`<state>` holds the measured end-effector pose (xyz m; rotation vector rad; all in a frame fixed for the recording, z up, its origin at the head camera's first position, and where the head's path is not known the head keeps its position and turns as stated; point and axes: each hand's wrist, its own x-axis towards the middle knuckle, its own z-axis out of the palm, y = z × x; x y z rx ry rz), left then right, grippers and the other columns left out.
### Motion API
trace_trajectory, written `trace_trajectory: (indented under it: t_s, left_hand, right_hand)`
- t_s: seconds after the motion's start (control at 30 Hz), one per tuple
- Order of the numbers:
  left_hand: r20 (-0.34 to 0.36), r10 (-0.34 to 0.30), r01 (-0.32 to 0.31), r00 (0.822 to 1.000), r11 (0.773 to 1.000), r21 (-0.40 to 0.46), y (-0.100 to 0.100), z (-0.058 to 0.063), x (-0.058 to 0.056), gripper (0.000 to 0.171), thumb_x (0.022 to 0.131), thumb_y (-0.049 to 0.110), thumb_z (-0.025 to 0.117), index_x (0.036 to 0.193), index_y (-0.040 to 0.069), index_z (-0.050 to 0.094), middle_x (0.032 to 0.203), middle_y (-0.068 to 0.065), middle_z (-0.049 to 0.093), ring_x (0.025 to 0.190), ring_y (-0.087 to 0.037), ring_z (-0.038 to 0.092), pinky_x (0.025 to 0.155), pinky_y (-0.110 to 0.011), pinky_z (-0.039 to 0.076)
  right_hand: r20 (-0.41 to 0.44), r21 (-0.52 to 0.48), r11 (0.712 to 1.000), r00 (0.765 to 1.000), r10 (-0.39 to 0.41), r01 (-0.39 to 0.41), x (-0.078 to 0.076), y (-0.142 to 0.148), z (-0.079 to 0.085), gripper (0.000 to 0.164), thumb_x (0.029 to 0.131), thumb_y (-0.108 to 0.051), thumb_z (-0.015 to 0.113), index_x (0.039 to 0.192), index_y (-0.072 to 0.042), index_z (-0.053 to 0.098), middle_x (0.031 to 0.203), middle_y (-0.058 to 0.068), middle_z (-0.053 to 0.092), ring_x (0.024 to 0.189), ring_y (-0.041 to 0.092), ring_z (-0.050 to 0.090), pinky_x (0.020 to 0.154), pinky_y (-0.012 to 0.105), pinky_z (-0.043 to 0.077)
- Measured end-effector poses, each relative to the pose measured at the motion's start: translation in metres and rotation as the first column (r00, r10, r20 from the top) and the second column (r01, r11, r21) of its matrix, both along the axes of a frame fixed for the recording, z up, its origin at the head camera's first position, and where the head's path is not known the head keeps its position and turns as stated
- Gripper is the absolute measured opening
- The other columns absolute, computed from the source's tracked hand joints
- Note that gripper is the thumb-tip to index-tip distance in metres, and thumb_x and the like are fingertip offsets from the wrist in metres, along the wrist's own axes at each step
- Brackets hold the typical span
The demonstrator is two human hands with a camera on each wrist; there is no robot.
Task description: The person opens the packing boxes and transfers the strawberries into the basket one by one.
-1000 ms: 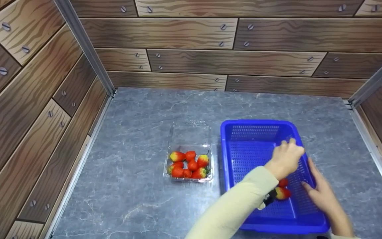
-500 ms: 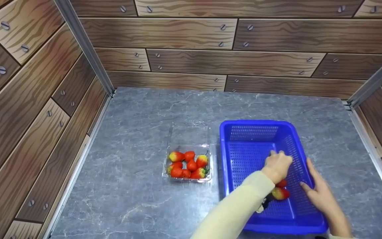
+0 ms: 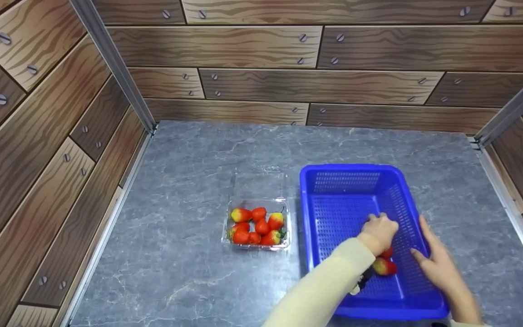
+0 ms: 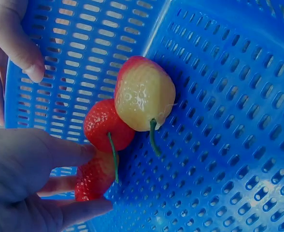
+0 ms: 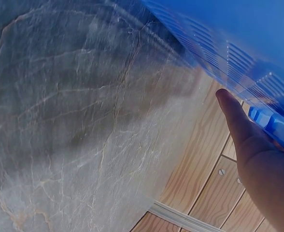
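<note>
Inside the blue basket (image 3: pixel 344 213), my left hand (image 3: pixel 377 231) is lowered near the right side wall. In the left wrist view its thumb and fingers pinch a red strawberry (image 4: pixel 94 178), partly covered by the hand. Touching that one is another red strawberry (image 4: pixel 107 126) with a thin green stem. Beside them lies a larger pale-yellow and red strawberry (image 4: pixel 144 95). My right hand (image 3: pixel 441 268) grips the basket's right side, thumb inside and fingers outside. The right wrist view shows a finger along the outer wall.
Left of the basket, a clear plastic clamshell box (image 3: pixel 257 246) holds several strawberries (image 3: pixel 261 227); its transparent lid (image 3: pixel 260 184) lies folded back. Grey marbled tabletop (image 3: pixel 175 204) surrounds both. Wood-patterned panels (image 3: pixel 261 45) enclose the back and sides.
My left hand has moved down and slightly left inside the basket, toward the strawberries at its right side. My right hand stays on the basket's side.
</note>
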<state>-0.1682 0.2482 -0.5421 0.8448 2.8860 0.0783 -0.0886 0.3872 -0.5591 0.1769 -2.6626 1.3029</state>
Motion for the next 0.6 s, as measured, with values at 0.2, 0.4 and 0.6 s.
trace_trajectory:
  t_s: [0.2,0.4,0.6]
  left_hand:
    - [0.041,0.040,-0.040,0.998,0.999,-0.017,-0.002,0.001,0.000,0.026,0.087,0.026,0.073,0.112,0.033,0.072,0.114,0.004,0.063,0.101,-0.019,0.057,0.069,-0.028,0.056]
    - [0.067,0.060,-0.058,0.996,0.998,-0.032,0.000,0.006,0.000,0.029,0.088,0.028,0.073,0.116,0.034,0.070,0.121,0.002,0.062,0.108,-0.024,0.057,0.073,-0.035,0.056]
    - [0.042,0.058,-0.056,0.997,0.997,-0.055,0.001,0.021,-0.004,0.036,0.094,0.027,0.065,0.129,0.038,0.063,0.133,0.002,0.055,0.123,-0.027,0.051,0.086,-0.043,0.054]
  right_hand:
    - [-0.006,-0.014,1.000,1.000,0.010,-0.010,-0.001,0.000,0.000,0.086,0.084,0.018,0.056,0.157,-0.003,0.016,0.152,0.038,0.020,0.141,0.019,0.023,0.101,-0.001,0.014]
    - [0.013,-0.002,1.000,1.000,0.000,0.000,0.000,0.000,0.002,0.088,0.083,0.019,0.056,0.157,-0.005,0.015,0.151,0.038,0.022,0.134,0.048,0.030,0.097,-0.002,0.018]
    - [0.054,0.004,1.000,0.998,-0.011,0.011,0.001,-0.002,0.005,0.090,0.084,0.018,0.056,0.158,-0.010,0.013,0.152,0.038,0.022,0.125,0.058,0.035,0.093,-0.001,0.023]
